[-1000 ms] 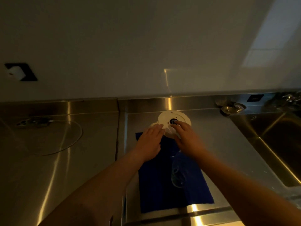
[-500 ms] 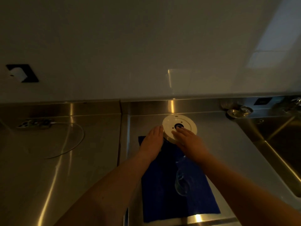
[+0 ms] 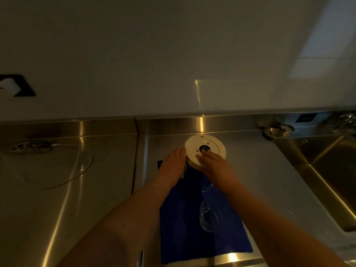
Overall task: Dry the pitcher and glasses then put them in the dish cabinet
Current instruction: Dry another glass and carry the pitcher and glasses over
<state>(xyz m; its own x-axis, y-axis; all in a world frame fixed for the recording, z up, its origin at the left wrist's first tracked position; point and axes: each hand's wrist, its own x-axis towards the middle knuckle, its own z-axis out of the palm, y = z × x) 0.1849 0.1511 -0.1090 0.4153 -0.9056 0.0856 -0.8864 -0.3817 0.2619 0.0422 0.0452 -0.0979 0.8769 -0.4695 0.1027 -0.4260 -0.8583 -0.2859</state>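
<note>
Early going — the pitcher [image 3: 205, 149] sits upside down at the far end of the blue mat [image 3: 185, 224] on the surface [image 3: 260, 182]. Left hand [image 3: 171, 168] presses its side with straight fingers; right hand [image 3: 215, 166] rests on its base. A glass [image 3: 208, 216] waits on the mat — nothing looks dried or put away

Both hands, left hand [image 3: 172, 166] and right hand [image 3: 215, 166], touch the upturned pitcher [image 3: 205, 149].

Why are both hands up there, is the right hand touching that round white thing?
Touching. The head view shows the right hand lying on the round white base, fingertips overlapping its top near the dark center, no gap showing.
</note>
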